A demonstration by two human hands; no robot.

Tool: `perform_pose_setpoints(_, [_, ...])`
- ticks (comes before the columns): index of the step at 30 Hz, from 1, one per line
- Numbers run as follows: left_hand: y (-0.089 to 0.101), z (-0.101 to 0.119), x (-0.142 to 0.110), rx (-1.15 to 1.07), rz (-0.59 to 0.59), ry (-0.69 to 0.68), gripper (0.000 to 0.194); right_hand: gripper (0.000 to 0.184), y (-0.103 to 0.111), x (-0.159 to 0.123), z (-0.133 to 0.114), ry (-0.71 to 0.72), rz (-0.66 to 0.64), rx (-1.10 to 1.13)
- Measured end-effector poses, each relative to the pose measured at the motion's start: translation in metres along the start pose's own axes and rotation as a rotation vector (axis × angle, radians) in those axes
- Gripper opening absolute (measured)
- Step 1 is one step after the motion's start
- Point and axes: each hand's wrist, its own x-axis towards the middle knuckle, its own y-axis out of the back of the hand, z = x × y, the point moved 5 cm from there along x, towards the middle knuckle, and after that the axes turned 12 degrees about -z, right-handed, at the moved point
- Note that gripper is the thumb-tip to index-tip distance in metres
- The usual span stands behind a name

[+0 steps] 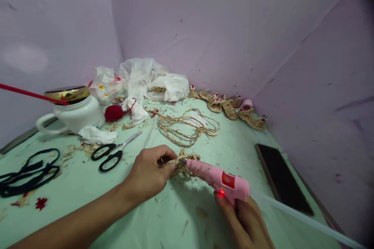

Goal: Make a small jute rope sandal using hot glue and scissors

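My left hand [150, 173] is closed, pinching a small woven jute piece [181, 166] down on the green table cover. A pink glue gun [217, 179] is gripped in my right hand [244, 221], its nozzle touching the jute piece right beside my left fingers. A red light glows on the gun's handle, and a clear glue stick [306, 220] sticks out behind it to the right. A loose braided jute cord [187, 126] lies just beyond the piece.
Black scissors [112, 153] lie left of my hand. A white mug with a gold lid [73, 111], a red yarn ball [113, 113], plastic bags [152, 79], black straps [27, 171], finished jute ornaments [230, 109] and a dark phone [282, 179] surround the work spot.
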Motion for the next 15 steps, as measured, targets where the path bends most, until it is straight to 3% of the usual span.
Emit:
perform_pose_setpoints(9, [-0.001,-0.001,0.0,-0.014,-0.012,-0.014,0.01,0.045,0.015,0.004,0.006,0.0,0.062,0.059])
perform_pose_setpoints(15, [-0.003,0.009,-0.005,0.033,-0.035,-0.167,0.013,0.043,0.025,0.016,0.008,0.004,0.051,0.226])
